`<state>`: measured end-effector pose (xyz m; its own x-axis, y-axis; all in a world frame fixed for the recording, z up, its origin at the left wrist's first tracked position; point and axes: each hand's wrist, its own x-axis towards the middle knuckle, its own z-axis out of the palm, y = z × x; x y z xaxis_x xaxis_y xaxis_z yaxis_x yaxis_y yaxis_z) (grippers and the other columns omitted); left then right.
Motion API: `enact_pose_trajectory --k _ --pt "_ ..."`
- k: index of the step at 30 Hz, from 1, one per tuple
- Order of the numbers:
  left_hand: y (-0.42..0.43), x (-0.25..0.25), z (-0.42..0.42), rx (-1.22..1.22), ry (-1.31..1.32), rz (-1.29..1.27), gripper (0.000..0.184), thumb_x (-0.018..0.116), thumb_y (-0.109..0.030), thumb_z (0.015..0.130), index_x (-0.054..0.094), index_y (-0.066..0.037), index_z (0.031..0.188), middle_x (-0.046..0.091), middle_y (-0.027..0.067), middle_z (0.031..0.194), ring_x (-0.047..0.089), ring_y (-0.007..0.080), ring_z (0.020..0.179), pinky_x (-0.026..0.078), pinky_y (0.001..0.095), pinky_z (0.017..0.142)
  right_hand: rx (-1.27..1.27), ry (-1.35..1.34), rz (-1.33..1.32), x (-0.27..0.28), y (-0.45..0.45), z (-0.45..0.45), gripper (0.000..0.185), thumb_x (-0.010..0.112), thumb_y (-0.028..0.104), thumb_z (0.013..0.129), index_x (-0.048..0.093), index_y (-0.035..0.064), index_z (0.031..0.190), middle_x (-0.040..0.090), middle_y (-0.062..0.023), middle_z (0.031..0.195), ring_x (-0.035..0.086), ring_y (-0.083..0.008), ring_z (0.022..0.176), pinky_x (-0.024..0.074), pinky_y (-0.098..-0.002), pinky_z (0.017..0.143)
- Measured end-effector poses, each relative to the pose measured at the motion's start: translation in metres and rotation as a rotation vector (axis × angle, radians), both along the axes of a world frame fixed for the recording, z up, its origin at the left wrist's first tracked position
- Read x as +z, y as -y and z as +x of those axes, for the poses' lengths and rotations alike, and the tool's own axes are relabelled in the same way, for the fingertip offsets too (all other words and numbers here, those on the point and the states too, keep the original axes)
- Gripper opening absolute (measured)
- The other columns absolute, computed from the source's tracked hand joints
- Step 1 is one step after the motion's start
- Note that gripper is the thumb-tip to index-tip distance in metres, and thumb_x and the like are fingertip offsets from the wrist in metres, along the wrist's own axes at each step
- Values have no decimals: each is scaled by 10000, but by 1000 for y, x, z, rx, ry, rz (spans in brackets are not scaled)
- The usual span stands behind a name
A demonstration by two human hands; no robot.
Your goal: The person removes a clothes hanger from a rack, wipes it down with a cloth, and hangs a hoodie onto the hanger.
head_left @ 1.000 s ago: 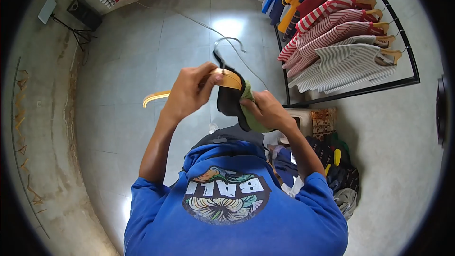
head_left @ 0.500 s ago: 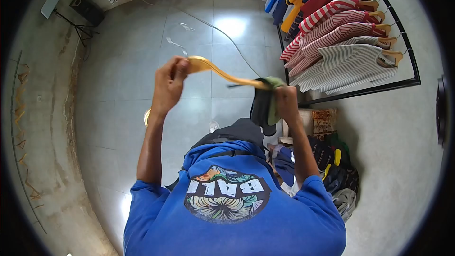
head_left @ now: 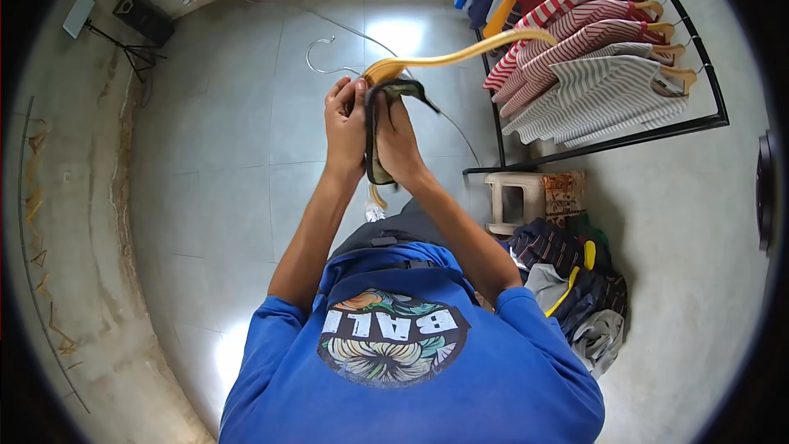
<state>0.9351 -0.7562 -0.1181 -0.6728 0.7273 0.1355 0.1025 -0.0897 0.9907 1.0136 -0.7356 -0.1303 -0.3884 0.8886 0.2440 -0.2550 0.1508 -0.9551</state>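
Note:
A wooden clothes hanger (head_left: 460,56) with a metal hook (head_left: 311,59) is held up in front of me, one arm reaching far to the right. My left hand (head_left: 345,127) is closed on it near the middle, thumb uppermost. Close beside it, my right hand (head_left: 398,141) grips an olive-green cloth with black edging (head_left: 380,166), partly folded at the hanger's middle. The cloth hides some of my right fingers. Below it, the tip of the hanger's other arm (head_left: 377,196) shows.
At right stands a black rack (head_left: 720,107) of striped shirts (head_left: 612,99) on wooden hangers. A plastic stool (head_left: 514,197) and a clothes pile (head_left: 575,288) lie nearer. More hangers (head_left: 34,205) line the left wall. A speaker (head_left: 144,18) and stand (head_left: 123,45) are at back left.
My right hand has moved left with the cloth, from the hanger's far end to its middle. My left hand has shifted right, and the hanger has turned, its free arm pointing right.

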Motion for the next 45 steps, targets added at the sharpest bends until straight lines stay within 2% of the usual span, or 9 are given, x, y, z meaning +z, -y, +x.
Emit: enact_pose_trajectory --k 3,7,14,20,24,31,34,39,45 --pt "2 -7 -26 -212 288 18 248 546 -251 940 638 -21 927 560 22 980 478 128 1017 389 282 856 217 364 -134 -26 5 10 393 318 343 1000 556 30 993 612 -47 832 605 -187 740 497 -344 676" --pt "11 -13 -46 -534 599 -102 231 585 -218 915 653 -17 1007 581 28 1039 485 144 1036 360 265 893 484 99 -657 18 -6 35 407 321 357 1009 565 41 928 543 22 733 511 -59 648 446 -200 609" --pt "-8 27 -21 -136 469 -107 209 583 -214 913 662 -48 1011 587 -3 990 516 102 903 378 215 775 383 -60 -604 -21 15 52 417 307 357 1010 563 41 916 515 19 706 445 -61 601 412 -231 561" --pt "-15 0 34 -261 423 -80 304 622 -338 882 661 -65 1009 592 -15 989 471 87 961 317 279 830 321 -14 -416 7 -20 91 435 315 361 1006 559 17 895 507 -1 709 449 -73 624 418 -254 590" --pt "-31 13 45 -158 477 -8 293 618 -345 883 643 -78 1002 583 -5 1000 399 85 1033 246 395 923 204 264 -416 17 4 137 432 353 349 995 553 -7 853 510 -30 692 465 -94 650 419 -272 611" --pt "-45 59 41 -199 446 163 377 555 -374 921 544 -49 1114 566 65 1064 511 162 883 395 352 823 437 600 -244 -24 42 191 400 358 308 990 577 -10 885 586 -114 727 519 -235 670 429 -381 651" --pt "-38 55 18 -320 317 169 355 517 -366 944 514 -55 1115 562 86 998 502 147 716 416 264 669 66 561 -390 -76 75 252 403 348 345 983 553 11 1078 611 -163 933 563 -247 831 450 -348 781" --pt "8 29 37 -424 153 -147 338 476 -372 961 522 -39 997 536 57 884 383 67 566 315 210 490 -308 -306 -1045 -131 150 345 531 357 448 974 419 66 1338 535 -15 1229 512 -144 1104 383 -296 975" --pt "40 -6 50 -504 264 -284 331 498 -331 958 530 -28 1086 553 53 906 368 64 578 316 200 511 -560 -194 -944 -174 265 396 578 360 458 972 355 64 1394 475 -45 1336 455 -168 1200 302 -297 1060"
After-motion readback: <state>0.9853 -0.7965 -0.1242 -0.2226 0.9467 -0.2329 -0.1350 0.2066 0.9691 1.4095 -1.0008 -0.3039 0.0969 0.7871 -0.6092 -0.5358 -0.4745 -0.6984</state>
